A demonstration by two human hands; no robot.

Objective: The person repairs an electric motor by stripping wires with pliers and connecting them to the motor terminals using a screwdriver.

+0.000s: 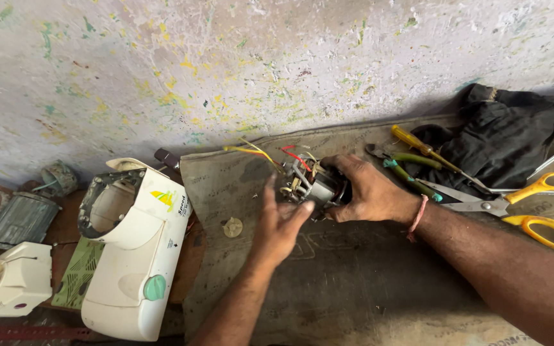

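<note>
A small electric motor point(308, 182) with red and yellow wires sticking out lies on a worn brown mat point(328, 282). My right hand point(363, 189) grips the motor's right end from above. The fingers of my left hand point(277, 221) are spread, their tips just at the motor's near left side; whether they touch it is unclear. A small cream plastic disc point(232, 227) lies on the mat left of my left hand.
A white appliance housing point(137, 247) with a green knob lies to the left, with a smaller white cover point(11, 280) beside it. Yellow-handled scissors point(527, 202), green-handled pliers point(411, 173), a yellow screwdriver point(428, 152) and a black cloth point(508, 141) lie to the right. A paint-flecked wall point(258, 64) stands behind.
</note>
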